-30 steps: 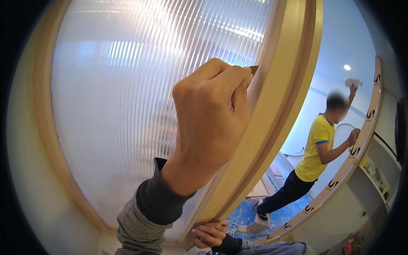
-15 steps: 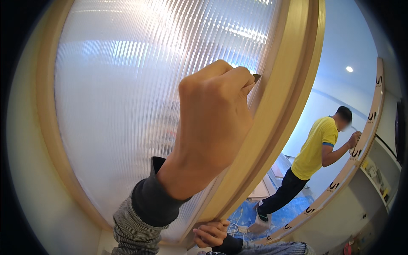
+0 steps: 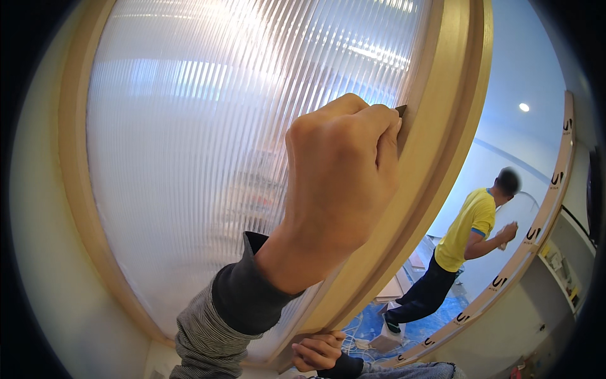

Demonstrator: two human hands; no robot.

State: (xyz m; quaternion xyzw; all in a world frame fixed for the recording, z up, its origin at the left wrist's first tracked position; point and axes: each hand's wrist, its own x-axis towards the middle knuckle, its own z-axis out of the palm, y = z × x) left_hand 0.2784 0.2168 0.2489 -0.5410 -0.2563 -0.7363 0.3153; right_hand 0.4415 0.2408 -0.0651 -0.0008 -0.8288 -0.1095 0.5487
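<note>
My left hand (image 3: 344,177) reaches up in front of a ribbed translucent panel (image 3: 170,164). Its fingers pinch a small dark tool with a pointed tip (image 3: 401,110), mostly hidden behind the fingers. The tip is at the inner edge of the pale wooden frame (image 3: 435,145), where panel and wood meet. Low down by the bottom corner of that frame is my right hand (image 3: 317,350), fingers curled in. What it grips, if anything, is hidden.
Beyond the frame, a co-worker in a yellow shirt (image 3: 466,227) stands on a low white block (image 3: 387,341) over blue floor sheeting (image 3: 435,322). A wrapped wooden jamb (image 3: 499,281) curves up at right, near wall shelves (image 3: 562,265). White cables (image 3: 356,338) lie on the floor.
My left hand with the dark tool sits slightly farther right in the view, still along the frame's inner edge. The co-worker's hand has drawn back from the jamb.
</note>
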